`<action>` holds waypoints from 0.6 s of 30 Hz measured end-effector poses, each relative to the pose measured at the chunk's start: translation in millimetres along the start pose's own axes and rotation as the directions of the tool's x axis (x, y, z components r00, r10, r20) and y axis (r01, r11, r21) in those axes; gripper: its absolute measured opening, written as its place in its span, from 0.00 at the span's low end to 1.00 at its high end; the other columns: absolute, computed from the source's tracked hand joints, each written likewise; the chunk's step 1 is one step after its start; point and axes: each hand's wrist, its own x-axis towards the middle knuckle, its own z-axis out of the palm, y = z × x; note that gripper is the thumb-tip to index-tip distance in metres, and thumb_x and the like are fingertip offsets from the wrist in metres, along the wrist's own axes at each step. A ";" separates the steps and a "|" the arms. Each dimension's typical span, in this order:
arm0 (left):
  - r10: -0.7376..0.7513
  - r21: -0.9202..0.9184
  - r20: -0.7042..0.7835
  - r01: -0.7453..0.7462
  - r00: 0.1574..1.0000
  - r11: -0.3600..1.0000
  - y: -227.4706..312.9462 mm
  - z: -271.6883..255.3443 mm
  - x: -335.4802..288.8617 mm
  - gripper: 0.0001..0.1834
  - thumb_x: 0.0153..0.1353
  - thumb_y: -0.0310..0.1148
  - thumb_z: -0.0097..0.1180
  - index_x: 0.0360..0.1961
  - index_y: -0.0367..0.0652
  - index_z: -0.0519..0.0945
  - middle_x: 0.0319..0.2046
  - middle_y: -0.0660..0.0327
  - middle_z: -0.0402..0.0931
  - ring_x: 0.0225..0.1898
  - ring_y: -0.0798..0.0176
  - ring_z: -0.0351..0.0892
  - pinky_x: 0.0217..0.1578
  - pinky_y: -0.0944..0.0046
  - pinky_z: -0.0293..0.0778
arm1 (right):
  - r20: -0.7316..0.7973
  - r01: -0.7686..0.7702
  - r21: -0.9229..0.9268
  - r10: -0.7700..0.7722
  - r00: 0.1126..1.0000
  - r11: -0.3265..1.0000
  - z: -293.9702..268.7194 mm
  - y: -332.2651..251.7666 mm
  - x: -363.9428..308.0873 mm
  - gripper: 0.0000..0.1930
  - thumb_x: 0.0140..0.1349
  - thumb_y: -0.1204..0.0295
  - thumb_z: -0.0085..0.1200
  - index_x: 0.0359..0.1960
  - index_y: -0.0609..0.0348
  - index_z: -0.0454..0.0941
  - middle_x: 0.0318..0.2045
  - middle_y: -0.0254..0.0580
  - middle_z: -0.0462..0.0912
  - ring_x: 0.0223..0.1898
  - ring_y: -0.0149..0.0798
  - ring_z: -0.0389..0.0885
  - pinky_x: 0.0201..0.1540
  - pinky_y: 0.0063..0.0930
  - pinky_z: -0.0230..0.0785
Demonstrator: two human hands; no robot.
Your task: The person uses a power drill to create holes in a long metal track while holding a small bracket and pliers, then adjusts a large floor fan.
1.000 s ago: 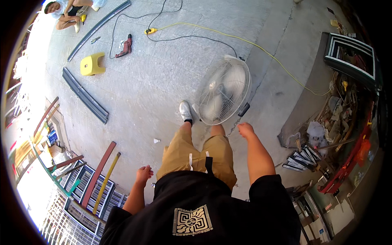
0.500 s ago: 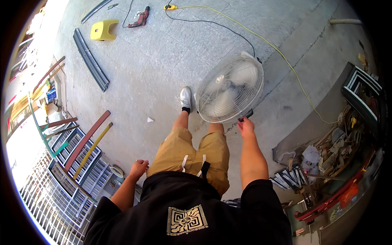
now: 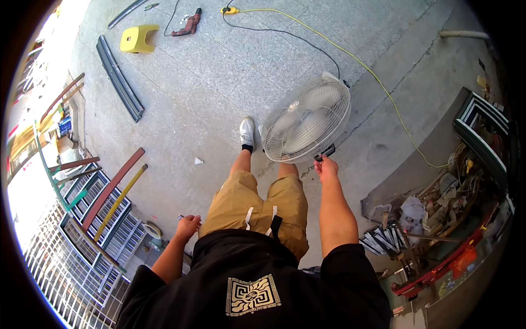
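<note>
A large round floor fan (image 3: 307,123) with a wire cage stands by my feet, its blades blurred behind the grille. On its near rim is a black handle (image 3: 325,152). My right hand (image 3: 327,169) reaches forward with its fingers closed at this handle. Beside my left hip, my left hand (image 3: 189,226) hangs low with curled fingers. A small pale-blue tip pokes out of the left fingers; the rest of that thing is hidden.
On the floor ahead lie a yellow stool (image 3: 138,39), a red power drill (image 3: 189,23), dark metal profiles (image 3: 119,79) and a yellow cable (image 3: 378,77). Window frames and grilles (image 3: 104,219) stack at left. Scrap (image 3: 438,214) piles up at right. A small white piece (image 3: 198,161) lies nearby.
The fan blades look more smeared than before. My right hand sits slightly lower on the handle. A small pale-blue tip now shows at my left fingers.
</note>
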 end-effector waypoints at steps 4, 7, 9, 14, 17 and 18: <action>-0.017 0.040 0.004 0.017 1.000 0.999 3.9 -0.8 -4.7 0.25 0.77 0.47 0.59 0.45 0.30 0.89 0.34 0.55 0.89 0.34 0.62 0.86 0.40 0.60 0.81 | -0.015 0.033 -0.034 -0.033 0.999 0.999 4.8 -1.5 -1.5 0.12 0.82 0.61 0.54 0.48 0.53 0.84 0.35 0.41 0.89 0.29 0.33 0.87 0.25 0.24 0.75; -0.022 0.099 0.002 0.021 1.000 0.995 5.2 -1.9 -5.9 0.25 0.77 0.48 0.59 0.46 0.30 0.89 0.34 0.55 0.89 0.35 0.62 0.86 0.41 0.59 0.81 | -0.006 0.025 -0.081 -0.025 1.000 0.996 6.4 -2.6 -4.7 0.12 0.82 0.60 0.54 0.48 0.54 0.84 0.33 0.42 0.88 0.26 0.32 0.86 0.24 0.23 0.74; -0.013 0.131 0.002 0.013 1.000 0.991 7.0 -3.1 -6.1 0.26 0.77 0.48 0.59 0.47 0.30 0.89 0.34 0.55 0.89 0.36 0.61 0.86 0.42 0.59 0.81 | -0.018 0.026 -0.078 -0.028 0.999 0.997 5.8 -2.6 -7.1 0.12 0.82 0.60 0.54 0.48 0.54 0.84 0.32 0.42 0.88 0.25 0.32 0.85 0.24 0.23 0.73; -0.020 0.136 0.001 0.020 1.000 0.991 5.7 -8.2 -1.1 0.26 0.78 0.49 0.59 0.48 0.31 0.89 0.35 0.55 0.89 0.37 0.61 0.87 0.43 0.58 0.82 | -0.016 0.046 -0.060 -0.047 0.999 0.997 13.7 -2.0 -12.5 0.12 0.83 0.61 0.53 0.48 0.54 0.84 0.32 0.41 0.88 0.24 0.31 0.83 0.23 0.24 0.72; -0.043 0.074 0.016 0.041 0.999 0.996 6.1 -6.9 3.8 0.25 0.78 0.48 0.59 0.47 0.31 0.89 0.36 0.54 0.90 0.36 0.62 0.88 0.42 0.59 0.82 | -0.040 0.022 -0.047 -0.024 0.999 0.999 10.3 -2.3 -9.5 0.12 0.83 0.62 0.52 0.49 0.54 0.83 0.33 0.42 0.89 0.27 0.32 0.85 0.24 0.24 0.74; -0.041 0.076 0.016 0.040 0.999 0.996 4.4 -6.9 6.2 0.25 0.78 0.48 0.59 0.47 0.31 0.89 0.36 0.54 0.90 0.36 0.62 0.88 0.42 0.59 0.82 | -0.032 0.019 -0.024 -0.019 0.999 1.000 8.4 -1.9 -8.6 0.12 0.83 0.62 0.52 0.49 0.55 0.83 0.35 0.43 0.88 0.28 0.33 0.86 0.25 0.24 0.75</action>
